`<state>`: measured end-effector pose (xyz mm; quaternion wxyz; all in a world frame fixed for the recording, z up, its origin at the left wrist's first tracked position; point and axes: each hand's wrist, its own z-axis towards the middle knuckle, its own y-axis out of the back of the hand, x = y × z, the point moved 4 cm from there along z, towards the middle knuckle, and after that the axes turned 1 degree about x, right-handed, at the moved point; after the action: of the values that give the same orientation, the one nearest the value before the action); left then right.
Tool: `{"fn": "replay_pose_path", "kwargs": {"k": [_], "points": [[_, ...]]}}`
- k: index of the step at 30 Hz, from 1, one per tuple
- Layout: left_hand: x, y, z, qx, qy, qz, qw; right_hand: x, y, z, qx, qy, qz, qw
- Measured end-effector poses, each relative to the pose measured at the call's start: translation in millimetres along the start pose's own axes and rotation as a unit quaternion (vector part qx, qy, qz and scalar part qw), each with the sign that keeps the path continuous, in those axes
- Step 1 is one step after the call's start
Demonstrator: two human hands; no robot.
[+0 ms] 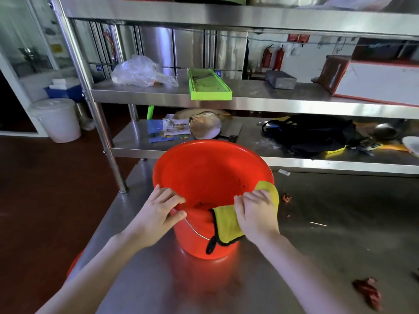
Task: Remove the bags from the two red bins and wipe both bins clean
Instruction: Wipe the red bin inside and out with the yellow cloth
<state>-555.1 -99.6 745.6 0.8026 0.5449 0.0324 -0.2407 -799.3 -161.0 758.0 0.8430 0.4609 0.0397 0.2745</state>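
On the stainless-steel tabletop, near its left end, a round red plastic bin is stood upright, and dark specks are scattered over its inner wall. Its near rim is gripped by the left hand, whose fingers are curled over the edge into the bin while the thumb is laid against the outer wall. A yellow microfibre cloth with black edging is draped across the rim, partly inside and partly hanging down the outside. It is held there by the right hand, its fingers bent around cloth and rim together. A thin wire handle is hung down the bin's near side. On the steel shelf behind, a crumpled clear plastic bag is laid. Dried red chilli scraps are scattered on the tabletop to the right.
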Motion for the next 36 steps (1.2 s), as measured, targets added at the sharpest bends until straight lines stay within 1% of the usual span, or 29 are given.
{"fn": "replay_pose_path", "kwargs": {"k": [3, 5, 7, 9, 11, 13, 14, 16, 18, 21, 23, 25, 28, 30, 33, 36], "points": [[-7, -5, -2, -0.030, 0.004, -0.036, 0.999, 54, -8, -17, -0.015, -0.004, -0.033, 0.999], [-9, -8, -6, -0.046, 0.020, -0.061, 0.997, 57, -8, -14, -0.005, 0.027, -0.028, 0.999], [-10, -10, -7, -0.048, 0.037, -0.072, 0.996, 35, -2, -7, 0.018, 0.085, -0.014, 0.996], [-13, -9, -7, -0.040, 0.054, -0.084, 0.994, -1, 4, 6, 0.078, 0.118, 0.009, 0.990], [-17, -8, -6, -0.031, 0.052, -0.089, 0.994, -38, 7, 25, 0.152, 0.107, 0.007, 0.983], [-20, -6, -6, -0.038, 0.047, -0.072, 0.996, -63, 4, 36, 0.180, 0.100, -0.020, 0.978], [-20, -6, -7, -0.050, 0.042, -0.057, 0.996, -66, 2, 37, 0.178, 0.090, -0.020, 0.980], [-22, -3, -8, -0.062, 0.044, -0.036, 0.996, -51, 0, 29, 0.155, 0.049, -0.005, 0.987], [-30, -1, -7, -0.056, 0.060, -0.022, 0.996, -14, -3, 15, 0.101, 0.015, -0.005, 0.995], [-48, -5, -12, -0.050, 0.063, 0.008, 0.997, 43, -5, -11, 0.046, 0.013, -0.027, 0.999], [-49, -1, -16, -0.048, 0.078, -0.031, 0.995, 54, -4, -17, 0.034, 0.041, -0.006, 0.999], [-39, 12, -20, -0.029, 0.064, -0.053, 0.996, 40, -1, -13, 0.058, 0.076, 0.018, 0.995], [-19, 33, -25, 0.031, -0.006, 0.015, 0.999, 2, 0, 0, 0.150, 0.103, 0.041, 0.983], [-11, 40, -27, 0.054, -0.037, 0.040, 0.997, -23, -1, 12, 0.188, 0.111, 0.041, 0.975], [-12, 36, -28, 0.049, -0.032, 0.053, 0.997, -43, -4, 30, 0.191, 0.102, 0.053, 0.975], [-10, 29, -41, 0.037, -0.015, 0.070, 0.997, -30, -9, 26, 0.163, 0.089, 0.060, 0.981]]}}
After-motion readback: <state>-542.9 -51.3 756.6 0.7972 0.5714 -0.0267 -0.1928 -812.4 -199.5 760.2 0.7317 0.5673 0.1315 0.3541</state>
